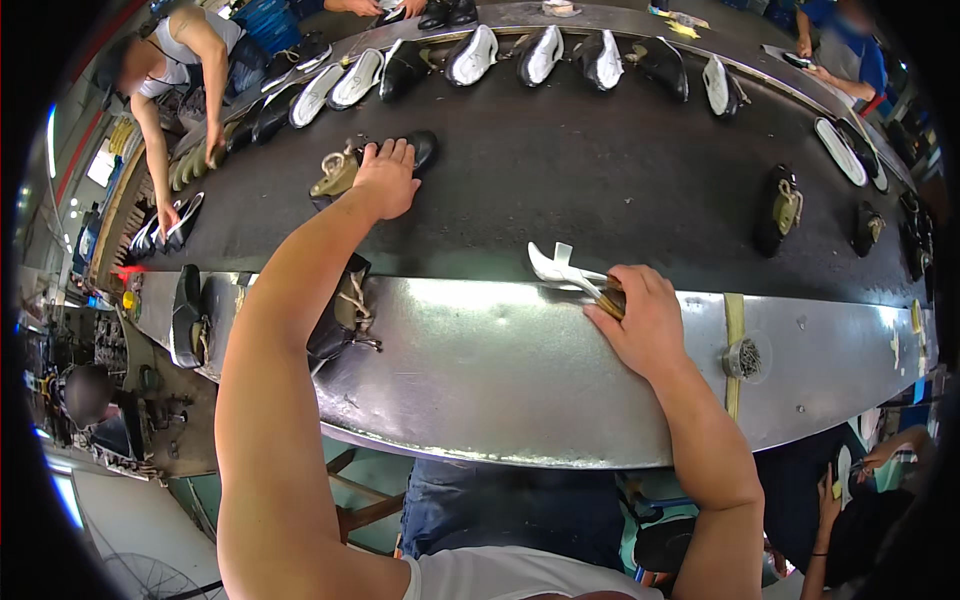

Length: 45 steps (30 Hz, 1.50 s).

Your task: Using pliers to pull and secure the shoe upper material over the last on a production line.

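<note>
My left hand [388, 178] lies over the middle of a black shoe [424, 150] on the dark belt, its fingers reaching across to the far side. An olive shoe last [336, 178] with a cord loop sticks out of the shoe on the left. My right hand [643, 318] is closed round the handles of a pair of lasting pincers [565, 268], over the belt's near edge. Their bright metal head points left, with a flat hammer-like piece standing up. Another black shoe on a last [340, 315], with laces hanging, rests by my left forearm, which partly hides it.
A metal ledge [450, 380] runs along the near side. A clear cup of nails [745, 358] stands on it at right. Several shoes with white insoles [470, 58] line the belt's far side. A black shoe [778, 210] lies at right. Co-workers [185, 60] handle shoes around the belt.
</note>
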Each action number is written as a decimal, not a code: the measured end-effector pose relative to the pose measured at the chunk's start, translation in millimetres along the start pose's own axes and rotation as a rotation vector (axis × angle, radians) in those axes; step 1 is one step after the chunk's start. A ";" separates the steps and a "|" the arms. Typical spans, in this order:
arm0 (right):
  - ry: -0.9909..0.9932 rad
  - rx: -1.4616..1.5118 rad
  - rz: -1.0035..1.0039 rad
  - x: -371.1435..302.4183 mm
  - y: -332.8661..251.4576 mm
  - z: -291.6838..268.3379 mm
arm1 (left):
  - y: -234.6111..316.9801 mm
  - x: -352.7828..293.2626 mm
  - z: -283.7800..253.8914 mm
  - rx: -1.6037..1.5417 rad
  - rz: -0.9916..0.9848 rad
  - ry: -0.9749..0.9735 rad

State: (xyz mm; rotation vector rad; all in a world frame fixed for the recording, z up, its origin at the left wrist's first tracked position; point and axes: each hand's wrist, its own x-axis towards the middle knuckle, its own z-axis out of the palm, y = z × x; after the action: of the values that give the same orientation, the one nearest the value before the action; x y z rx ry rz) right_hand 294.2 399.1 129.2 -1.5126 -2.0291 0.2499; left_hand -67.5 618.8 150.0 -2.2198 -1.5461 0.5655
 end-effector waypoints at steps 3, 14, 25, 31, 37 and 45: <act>-0.008 0.017 0.008 1.1 -1.9 0.9 | -9.0 4.0 -5.3 0.095 0.063 0.120; -0.039 0.024 0.027 0.3 1.4 -3.0 | 32.5 189.6 -8.2 -0.874 -0.504 0.465; -0.069 0.045 -0.001 7.3 -1.2 3.7 | -16.5 283.0 12.1 -1.038 -0.675 0.105; -0.079 -0.029 0.008 8.0 -0.6 7.5 | -55.2 233.6 9.6 -0.641 -0.735 0.041; -0.077 -0.020 -0.001 4.5 -4.4 12.0 | -72.0 249.7 31.6 -0.663 -0.500 -0.045; -0.035 0.019 -0.019 3.1 -13.0 16.9 | -39.8 175.0 -20.0 -0.840 -0.501 0.092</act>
State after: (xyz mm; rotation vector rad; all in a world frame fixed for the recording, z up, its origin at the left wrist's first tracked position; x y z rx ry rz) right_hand 273.7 400.8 122.9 -1.4866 -2.0613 0.2888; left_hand -33.4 795.2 168.3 -2.1468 -2.4742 -0.4128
